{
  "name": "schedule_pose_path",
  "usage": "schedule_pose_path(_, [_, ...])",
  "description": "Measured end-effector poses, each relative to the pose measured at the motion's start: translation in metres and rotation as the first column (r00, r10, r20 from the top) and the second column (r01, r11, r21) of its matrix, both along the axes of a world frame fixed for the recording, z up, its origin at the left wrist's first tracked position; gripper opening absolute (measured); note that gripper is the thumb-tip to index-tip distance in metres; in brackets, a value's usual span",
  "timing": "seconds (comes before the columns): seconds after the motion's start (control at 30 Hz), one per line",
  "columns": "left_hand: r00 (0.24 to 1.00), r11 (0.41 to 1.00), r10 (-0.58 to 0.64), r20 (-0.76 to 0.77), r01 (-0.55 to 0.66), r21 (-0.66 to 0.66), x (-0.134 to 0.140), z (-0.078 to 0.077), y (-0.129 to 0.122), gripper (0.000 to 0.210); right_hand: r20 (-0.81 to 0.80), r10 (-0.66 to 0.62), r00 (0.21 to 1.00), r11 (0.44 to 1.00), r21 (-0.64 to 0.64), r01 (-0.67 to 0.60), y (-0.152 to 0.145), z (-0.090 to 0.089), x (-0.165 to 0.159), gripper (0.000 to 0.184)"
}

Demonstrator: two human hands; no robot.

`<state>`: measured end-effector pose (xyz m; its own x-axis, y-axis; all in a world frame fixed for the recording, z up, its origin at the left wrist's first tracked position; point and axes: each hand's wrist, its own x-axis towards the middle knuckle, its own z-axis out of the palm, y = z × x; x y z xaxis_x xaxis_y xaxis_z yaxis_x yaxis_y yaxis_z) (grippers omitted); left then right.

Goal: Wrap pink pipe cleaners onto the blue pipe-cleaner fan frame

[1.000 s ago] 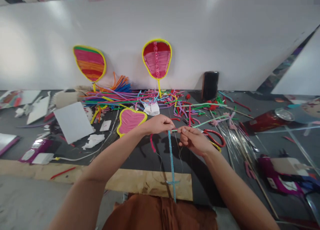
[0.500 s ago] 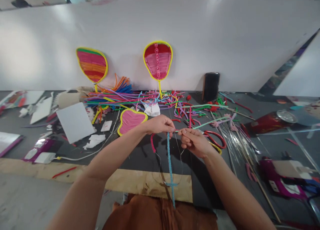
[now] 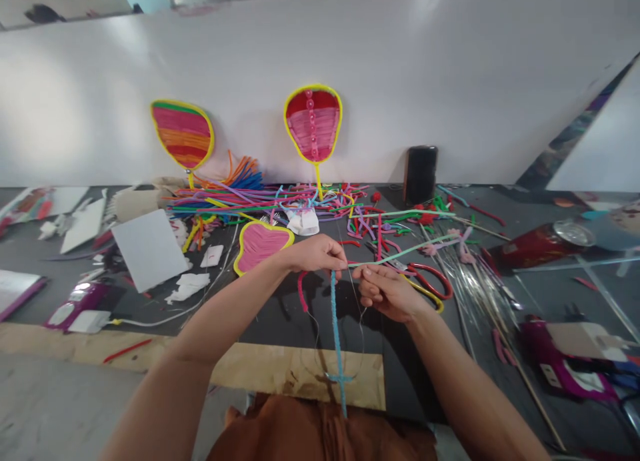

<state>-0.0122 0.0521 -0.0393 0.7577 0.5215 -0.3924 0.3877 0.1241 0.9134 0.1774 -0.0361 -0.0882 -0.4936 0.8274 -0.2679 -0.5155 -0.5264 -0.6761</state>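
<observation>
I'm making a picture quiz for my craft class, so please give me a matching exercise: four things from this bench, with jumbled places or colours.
Column 1
1. Phone
2. Blue fuzzy strip
3. Can
4. Pink shape with yellow rim

Column 2
A. Hanging down below the fingers of the left hand
B. On the dark tabletop, to the left of the left hand
C. Upright against the white panel
D. Red, with a silver-coloured end

Right pairs: 1-C, 2-A, 3-D, 4-B.
</observation>
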Motion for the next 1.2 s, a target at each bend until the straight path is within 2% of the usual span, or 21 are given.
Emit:
schedule_pose_path(0.07, [1.0, 0.999, 0.03, -0.001, -0.03, 0.02, 0.002, -0.001, 0.001, 0.02, -0.007, -0.045, 0.999, 0.999, -0.006, 0.045, 0.002, -0.002, 0.0, 0.021])
schedule_pose_path(0.2, [0.986, 0.977, 0.169, -0.004, -0.167, 0.129, 0.0, 0.003, 0.008, 0.018, 0.023, -0.139, 0.99, 0.99, -0.015, 0.14, 0.006, -0.006, 0.004, 0.034])
schedule_pose_path(0.3, [0.968, 0.957, 0.249, -0.008, -0.245, 0.153, -0.008, 0.008, 0.017, 0.017, 0.059, -0.118, 0.991, 0.993, -0.018, 0.119, 0.006, -0.009, 0.005, 0.035])
schedule_pose_path(0.37, [0.962, 0.952, 0.271, -0.003, -0.268, 0.148, -0.014, 0.01, 0.023, 0.017, 0.07, -0.061, 0.996, 0.998, -0.019, 0.062, 0.005, -0.011, 0.005, 0.033])
schedule_pose_path(0.53, [0.971, 0.965, 0.238, 0.008, -0.237, 0.115, -0.02, 0.007, 0.03, 0.018, 0.077, 0.118, 0.99, 0.993, -0.041, -0.115, -0.002, -0.009, -0.002, 0.027])
schedule_pose_path(0.83, [0.994, 0.993, 0.111, 0.023, -0.111, 0.038, -0.021, 0.005, 0.026, 0.019, 0.02, 0.175, 0.984, 0.982, -0.068, -0.174, -0.008, -0.014, -0.012, 0.025])
schedule_pose_path(1.07, [0.995, 0.997, 0.079, 0.06, -0.078, -0.009, -0.023, 0.008, 0.017, 0.024, -0.071, 0.267, 0.961, 0.963, 0.068, -0.262, -0.012, -0.021, -0.011, 0.027])
schedule_pose_path(1.2, [0.99, 0.991, 0.117, 0.073, -0.112, -0.068, -0.022, 0.008, 0.012, 0.027, -0.083, 0.292, 0.953, 0.954, 0.092, -0.284, -0.012, -0.021, -0.01, 0.029])
